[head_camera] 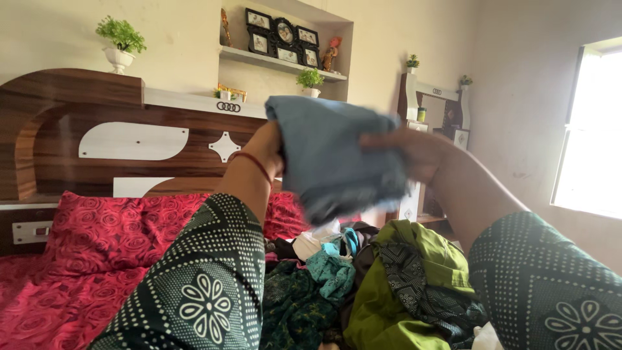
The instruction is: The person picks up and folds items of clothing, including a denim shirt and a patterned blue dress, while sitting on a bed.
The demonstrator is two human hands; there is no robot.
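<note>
Both hands raised, gripping a folded grey-blue cloth [334, 155] held in the air above a heap of mixed clothes [363, 285] on the red rose-patterned bed [78, 272]. Left hand [267, 149] clasps its left edge, right hand [414, 152] its right, fingers closed, blurred. White vase-shaped pot with green plant [120, 44] on the wooden headboard [71, 123].

Two arms in view, both in dark green sleeves printed with rows of small white dots set in diamond panels, plus a white flower outline on each. Left sleeve [194, 285] near and left of centre, right sleeve [551, 291] near at right. Sleeves ending about the elbow, forearms bare. Thin red thread band [257, 165] around the left wrist.
</note>
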